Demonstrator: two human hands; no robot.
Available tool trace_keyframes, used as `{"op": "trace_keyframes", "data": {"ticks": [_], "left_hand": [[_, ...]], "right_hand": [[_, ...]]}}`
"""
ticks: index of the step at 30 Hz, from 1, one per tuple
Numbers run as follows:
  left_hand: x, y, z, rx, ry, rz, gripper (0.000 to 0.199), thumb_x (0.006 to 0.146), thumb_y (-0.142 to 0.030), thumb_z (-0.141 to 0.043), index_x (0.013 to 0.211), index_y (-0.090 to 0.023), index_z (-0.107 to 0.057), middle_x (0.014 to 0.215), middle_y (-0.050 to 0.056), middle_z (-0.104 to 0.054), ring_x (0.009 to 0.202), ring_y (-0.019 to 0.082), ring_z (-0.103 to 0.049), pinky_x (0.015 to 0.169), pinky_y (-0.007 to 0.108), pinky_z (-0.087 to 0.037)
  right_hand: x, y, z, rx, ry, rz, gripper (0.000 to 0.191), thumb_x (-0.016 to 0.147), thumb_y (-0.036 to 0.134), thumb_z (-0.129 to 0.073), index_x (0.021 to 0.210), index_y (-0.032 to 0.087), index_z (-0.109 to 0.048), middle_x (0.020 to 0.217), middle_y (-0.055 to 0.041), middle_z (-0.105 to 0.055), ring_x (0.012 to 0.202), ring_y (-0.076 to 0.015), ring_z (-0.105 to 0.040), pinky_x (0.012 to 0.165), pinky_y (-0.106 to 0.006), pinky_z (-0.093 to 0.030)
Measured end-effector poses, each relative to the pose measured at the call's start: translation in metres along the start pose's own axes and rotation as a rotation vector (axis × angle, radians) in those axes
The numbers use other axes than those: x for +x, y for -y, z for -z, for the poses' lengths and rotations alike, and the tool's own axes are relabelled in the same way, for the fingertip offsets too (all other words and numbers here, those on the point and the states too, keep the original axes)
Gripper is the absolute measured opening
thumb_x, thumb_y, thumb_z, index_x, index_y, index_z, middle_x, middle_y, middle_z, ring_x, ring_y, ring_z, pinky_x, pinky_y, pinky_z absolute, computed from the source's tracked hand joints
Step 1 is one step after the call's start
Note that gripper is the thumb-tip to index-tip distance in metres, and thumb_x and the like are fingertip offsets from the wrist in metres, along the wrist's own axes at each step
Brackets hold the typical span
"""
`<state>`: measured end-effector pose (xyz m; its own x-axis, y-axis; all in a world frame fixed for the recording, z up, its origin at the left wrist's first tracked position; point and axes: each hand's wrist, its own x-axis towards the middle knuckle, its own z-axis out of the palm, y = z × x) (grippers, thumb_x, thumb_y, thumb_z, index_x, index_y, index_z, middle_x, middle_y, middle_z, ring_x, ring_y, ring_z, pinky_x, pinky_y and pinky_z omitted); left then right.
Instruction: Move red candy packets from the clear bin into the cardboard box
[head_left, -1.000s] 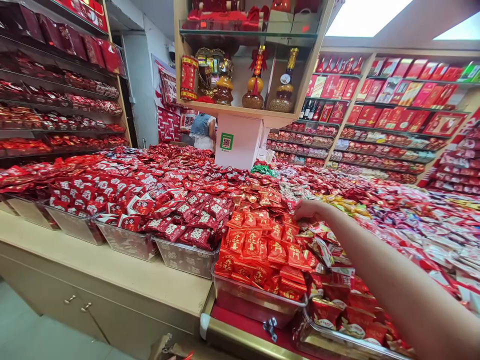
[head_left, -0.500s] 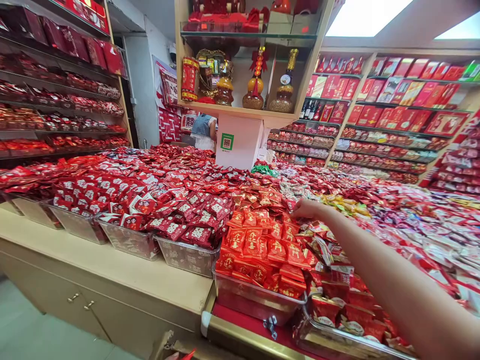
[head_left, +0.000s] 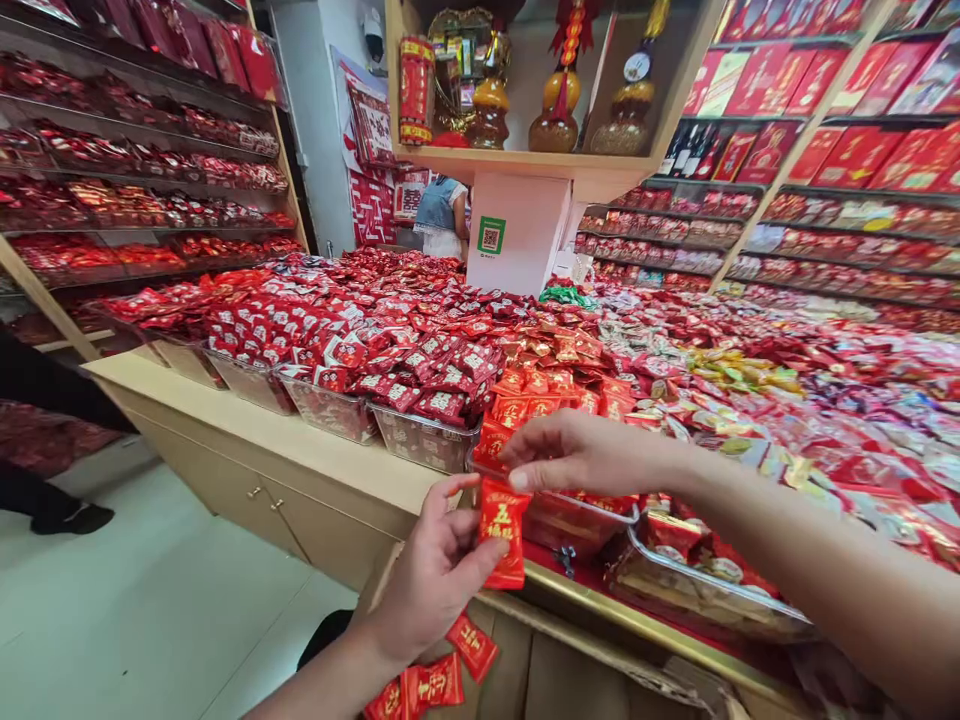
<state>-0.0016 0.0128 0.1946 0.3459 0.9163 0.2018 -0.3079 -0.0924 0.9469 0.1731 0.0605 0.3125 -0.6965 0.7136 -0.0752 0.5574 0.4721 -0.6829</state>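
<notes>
A red candy packet with gold characters [head_left: 502, 530] is upright between my two hands, in front of the bins. My left hand [head_left: 442, 560] grips its lower left side between thumb and fingers. The thumb and fingers of my right hand [head_left: 559, 455] close on the packet's top edge. Below my left hand, several similar red packets [head_left: 435, 682] lie in an open cardboard box [head_left: 570, 670]. Behind my right hand, a clear bin [head_left: 574, 525] is heaped with the same kind of red packets.
Bins of wrapped sweets [head_left: 420, 380] cover the counter [head_left: 285, 430]. A display cabinet [head_left: 517, 165] stands mid-counter. Another person [head_left: 441, 215] is behind it. Someone's dark-clothed leg and shoe [head_left: 82, 518] show at left. A metal clip [head_left: 565, 560] hangs near the bin.
My right hand has drawn back from the heap to the red packet at the front. My left hand has risen into view. The view has tilted down, showing the cardboard box.
</notes>
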Motion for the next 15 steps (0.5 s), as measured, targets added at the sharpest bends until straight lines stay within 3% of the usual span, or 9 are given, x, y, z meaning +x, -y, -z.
{"op": "trace_keyframes", "data": {"ticks": [4,8,10,13,15], "left_hand": [[0.003,-0.005,-0.014,-0.039,0.022,-0.048,0.054,0.077,-0.02,-0.055,0.12,-0.025,-0.022,0.07,-0.005,-0.06,0.061,0.005,-0.05,0.059,0.016,-0.039],[-0.008,0.003,-0.01,0.116,0.027,-0.033,0.06,0.078,-0.024,-0.053,0.127,-0.026,-0.016,0.088,0.001,-0.061,0.074,0.009,-0.054,0.071,0.022,-0.043],[-0.019,0.015,0.002,0.251,0.029,0.019,0.053,0.081,-0.027,-0.048,0.126,-0.025,-0.021,0.096,0.004,-0.06,0.08,0.011,-0.055,0.077,0.024,-0.043],[-0.04,0.046,0.028,0.445,0.029,0.17,0.04,0.081,-0.031,-0.044,0.12,-0.024,-0.035,0.091,0.003,-0.062,0.082,0.012,-0.056,0.078,0.023,-0.044],[-0.056,0.068,0.046,0.546,0.054,0.263,0.038,0.079,-0.034,-0.047,0.114,-0.021,-0.044,0.083,0.002,-0.063,0.073,0.012,-0.058,0.07,0.023,-0.046]], "right_hand": [[-0.005,-0.001,-0.016,-0.063,0.016,-0.04,0.016,0.077,0.027,-0.053,0.079,0.015,-0.062,0.067,0.0016,-0.06,0.06,-0.009,-0.052,0.054,-0.019,-0.039],[-0.011,-0.001,0.001,-0.176,-0.098,-0.059,0.01,0.074,0.021,-0.055,0.071,0.014,-0.062,0.061,0.0018,-0.058,0.057,-0.0084,-0.05,0.054,-0.019,-0.039],[-0.014,-0.005,0.026,-0.168,-0.312,-0.105,0.01,0.074,0.021,-0.056,0.077,0.014,-0.063,0.066,-0.0003,-0.061,0.059,-0.0094,-0.052,0.056,-0.02,-0.041],[-0.014,-0.027,0.076,-0.172,-0.752,-0.216,0.019,0.076,0.025,-0.054,0.089,0.013,-0.062,0.073,-0.0043,-0.063,0.061,-0.0105,-0.054,0.056,-0.02,-0.042],[-0.008,-0.052,0.104,-0.266,-0.899,-0.324,0.021,0.077,0.025,-0.054,0.091,0.013,-0.062,0.074,-0.0053,-0.063,0.061,-0.0114,-0.055,0.056,-0.021,-0.042]]}}
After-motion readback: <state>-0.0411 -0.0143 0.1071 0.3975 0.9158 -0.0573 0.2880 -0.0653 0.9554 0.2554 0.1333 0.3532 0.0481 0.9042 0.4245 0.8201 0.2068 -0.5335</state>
